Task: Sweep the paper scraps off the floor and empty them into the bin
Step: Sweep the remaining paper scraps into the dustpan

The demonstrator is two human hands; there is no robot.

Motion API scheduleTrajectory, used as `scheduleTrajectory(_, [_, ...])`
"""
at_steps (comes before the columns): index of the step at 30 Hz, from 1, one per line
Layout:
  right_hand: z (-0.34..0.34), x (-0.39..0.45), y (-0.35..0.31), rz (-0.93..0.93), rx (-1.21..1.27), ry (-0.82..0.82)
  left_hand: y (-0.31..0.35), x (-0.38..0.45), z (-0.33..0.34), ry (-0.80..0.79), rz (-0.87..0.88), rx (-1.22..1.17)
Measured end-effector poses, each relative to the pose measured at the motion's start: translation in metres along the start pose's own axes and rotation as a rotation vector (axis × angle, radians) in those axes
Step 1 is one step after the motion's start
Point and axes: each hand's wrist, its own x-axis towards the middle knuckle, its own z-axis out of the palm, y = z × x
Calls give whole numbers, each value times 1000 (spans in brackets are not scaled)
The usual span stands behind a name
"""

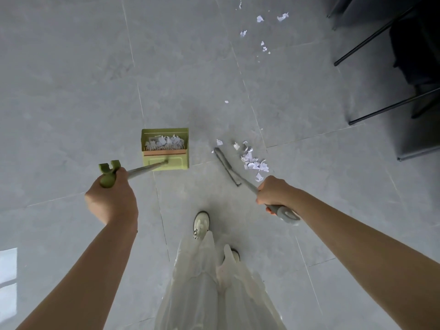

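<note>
Left hand (112,198) grips dustpan (166,150) handle; right hand (273,192) grips broom (226,166) handle. Scraps (253,163) look light, flutter-prone: short, gentle strokes.

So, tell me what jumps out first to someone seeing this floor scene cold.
The green dustpan at centre stands out against the grey floor, already holding white scraps; the left hand grips its long handle. Just right of it, the right hand holds a grey broom beside a pile of scraps. More scraps trail away toward the top right, near dark chair legs.
</note>
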Motion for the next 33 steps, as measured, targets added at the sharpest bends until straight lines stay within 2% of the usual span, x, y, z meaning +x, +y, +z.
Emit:
scheduleTrajectory(4, [-6,1,-36,-26,-37,-94,22,31,13,-34,32,33])
scheduleTrajectory(9, [-3,14,-87,-4,85,-207,47,72,24,-51,61,58])
scheduleTrajectory(14, [-10,40,-110,17,131,-209,60,102,29,-61,61,48])
scheduleTrajectory(24, [-74,63,-86,182,428,38,72,121,50,-109,75,106])
scheduleTrajectory(28, [-89,63,-66,199,393,69,75,120,59,-120,63,112])
scheduleTrajectory(33, [-103,50,-45,191,199,-24,85,107,71,-142,88,139])
